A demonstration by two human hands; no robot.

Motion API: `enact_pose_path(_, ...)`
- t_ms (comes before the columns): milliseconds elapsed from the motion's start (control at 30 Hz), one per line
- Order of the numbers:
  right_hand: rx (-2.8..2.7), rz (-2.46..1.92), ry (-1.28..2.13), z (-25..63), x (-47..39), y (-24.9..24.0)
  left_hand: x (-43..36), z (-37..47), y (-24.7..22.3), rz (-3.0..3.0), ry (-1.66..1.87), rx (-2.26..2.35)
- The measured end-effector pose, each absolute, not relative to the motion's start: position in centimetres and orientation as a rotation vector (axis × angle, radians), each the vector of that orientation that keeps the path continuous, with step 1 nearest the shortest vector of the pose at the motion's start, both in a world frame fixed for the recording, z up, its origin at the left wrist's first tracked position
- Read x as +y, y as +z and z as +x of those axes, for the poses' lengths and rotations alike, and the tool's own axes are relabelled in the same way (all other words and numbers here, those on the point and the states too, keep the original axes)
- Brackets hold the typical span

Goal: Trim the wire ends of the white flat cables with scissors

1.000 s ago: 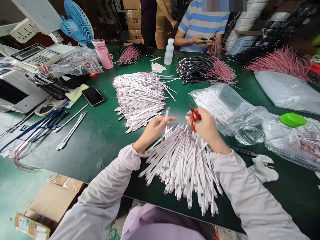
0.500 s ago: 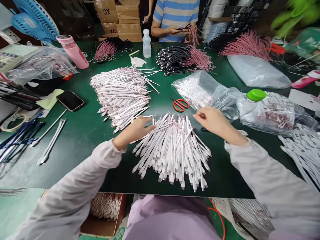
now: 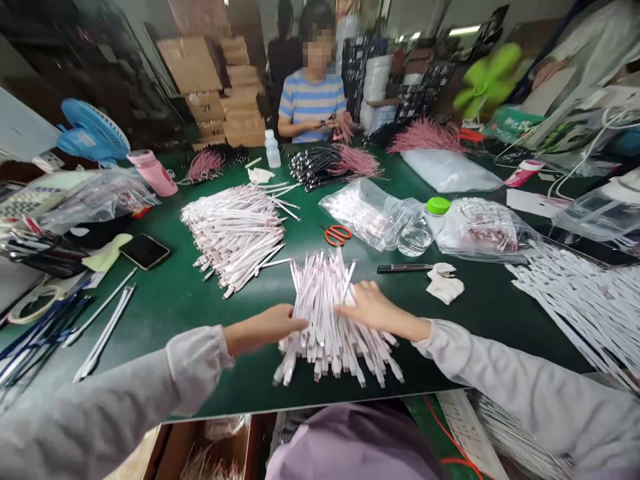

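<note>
A fanned bundle of short white cables [image 3: 325,340] lies on the green table in front of me, connector ends toward me and thin wire ends away. My left hand [image 3: 265,328] presses on the bundle's left side, thumb over the cables and the other fingers partly hidden. From the right, my right hand [image 3: 375,308] closes round that side, its thumb lying across the cables. Just beyond on the left is a larger heap of white cables [image 3: 235,230]. Orange-handled scissors [image 3: 339,235] lie past the bundle.
A black pen [image 3: 404,269] and a crumpled white scrap [image 3: 445,283] lie right of my right hand. Farther off are bagged cables [image 3: 355,208], a green-capped bottle [image 3: 417,233] and black cables [image 3: 315,165]. A phone [image 3: 145,251] lies left. A co-worker [image 3: 313,100] sits opposite.
Both hands have come inward and down onto the sides of the white cable bundle, which is now narrower. My view has tilted up, showing more of the room.
</note>
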State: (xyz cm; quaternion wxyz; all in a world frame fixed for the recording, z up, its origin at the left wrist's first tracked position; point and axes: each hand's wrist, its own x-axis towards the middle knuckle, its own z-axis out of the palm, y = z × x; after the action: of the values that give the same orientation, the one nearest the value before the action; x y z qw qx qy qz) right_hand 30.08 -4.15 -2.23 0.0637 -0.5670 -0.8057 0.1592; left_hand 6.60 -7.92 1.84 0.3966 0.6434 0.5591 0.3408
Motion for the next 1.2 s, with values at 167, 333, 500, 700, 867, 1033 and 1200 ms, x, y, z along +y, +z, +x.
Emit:
enact_pose_path(167, -2.554, -1.540, 0.705, 26.7, -5.6, 0.0, -10.9, 9.0, 3.8, 0.811, 0.432, 1.193)
enact_pose_path(333, -2.661, -1.348, 0.830, 26.3, -5.7, 1.6, -13.8, 10.5, 3.3, 0.654, 0.592, 1.084)
enact_pose_path(500, -2.868, -1.055, 0.841, 24.7, -2.0, 3.6, -14.1, 12.5, 1.2, 0.473, 0.823, 0.958)
enact_pose_path(700, -3.096, -0.910, 0.832, 22.8, 3.1, 4.7, -12.7, 14.6, 1.0, 0.731, 0.710, 0.992)
enact_pose_path(867, -3.075, -1.031, 0.680, 23.6, 4.2, 4.5, -12.9, 13.8, 0.3, 0.925, 0.549, 1.019)
enact_pose_path(1033, -2.969, -1.137, 0.547, 24.7, 4.3, 4.0, -13.6, 13.1, -1.8, 1.392, 0.405, 1.060)
enact_pose_path(1200, -2.821, -1.164, 0.463, 25.8, 3.8, 4.5, -12.8, 13.3, -4.3, 2.648, 0.535, 1.076)
